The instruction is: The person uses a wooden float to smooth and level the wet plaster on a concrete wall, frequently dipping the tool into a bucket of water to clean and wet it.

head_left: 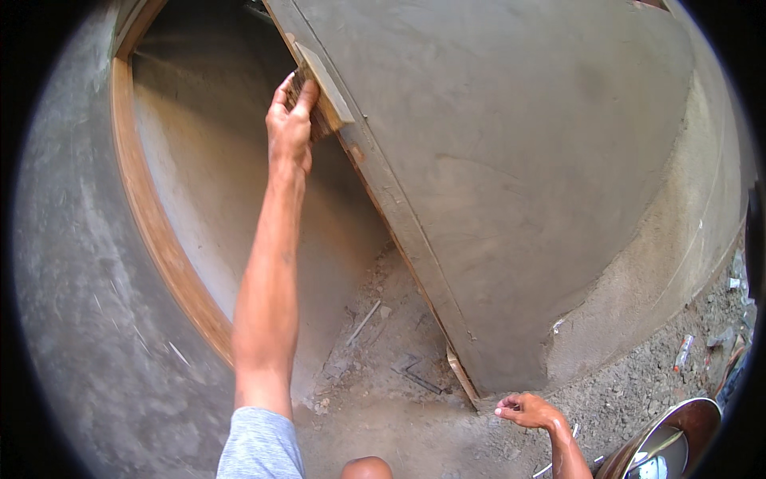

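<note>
My left hand reaches far up and is closed around a wooden float. The float's flat board lies along the narrow edge strip of a grey plastered wall, beside a doorway. Part of the float's grip is hidden by my fingers. Low on the right, my right hand hangs near the foot of that wall with its fingers apart and nothing in them. The plaster looks smooth and damp over most of the wall, with a rougher, paler band along its lower right.
A wooden door frame curves down the doorway's left side. A bucket holding liquid stands at the lower right. Rubble and litter lie along the wall's foot, and a thin stick lies on the doorway floor.
</note>
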